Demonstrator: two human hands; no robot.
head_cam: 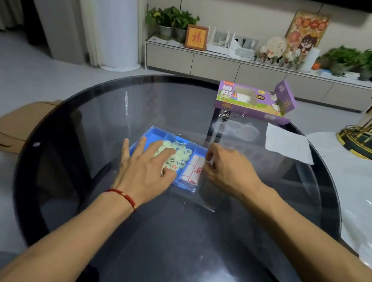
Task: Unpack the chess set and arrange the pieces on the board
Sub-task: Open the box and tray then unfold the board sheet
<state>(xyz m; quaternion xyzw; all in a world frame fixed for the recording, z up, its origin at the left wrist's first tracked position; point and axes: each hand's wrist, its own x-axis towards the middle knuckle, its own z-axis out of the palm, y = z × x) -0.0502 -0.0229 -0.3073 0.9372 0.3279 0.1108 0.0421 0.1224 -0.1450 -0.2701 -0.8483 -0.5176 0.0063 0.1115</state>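
Bare forearms; a red cord bracelet (pixel 123 197) with gold beads circles the left wrist

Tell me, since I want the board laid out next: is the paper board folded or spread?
Folded. The paper board lies as a narrow packet in the blue tray's right compartment, beside the pieces.

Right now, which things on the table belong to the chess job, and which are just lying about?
Job:
blue tray
pale chess pieces
folded paper board
purple box
left hand resting on the pieces
right hand at the tray's edge

Lying about:
white sheet
metal wire puzzles
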